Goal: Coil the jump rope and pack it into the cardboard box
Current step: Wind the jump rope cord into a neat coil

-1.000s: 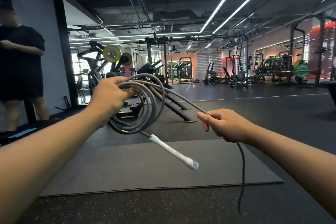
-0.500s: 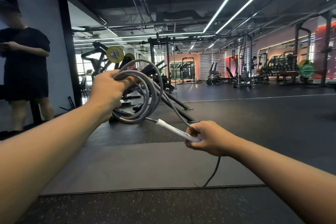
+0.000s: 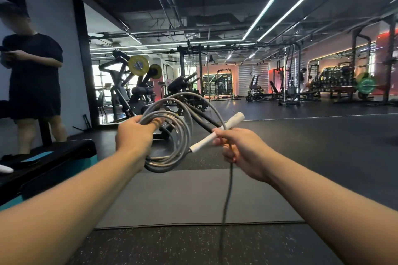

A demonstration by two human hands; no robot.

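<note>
My left hand (image 3: 134, 137) grips a grey jump rope (image 3: 178, 148) wound into several loops at chest height. My right hand (image 3: 239, 148) pinches one white handle (image 3: 217, 132), tilted up to the right beside the coil, together with a strand of rope. A loose length of rope (image 3: 226, 206) hangs from under my right hand down toward the floor. No cardboard box is in view.
A grey exercise mat (image 3: 193, 198) lies on the dark rubber floor below my hands. A black and teal step platform (image 3: 49, 163) sits at the left, with a person in dark clothes (image 3: 32, 79) standing behind it. Weight machines (image 3: 137, 90) and racks fill the background.
My right hand let the rope slide, took hold of the white handle and lifted it up to the right of the coil. The view has tilted slightly down.
</note>
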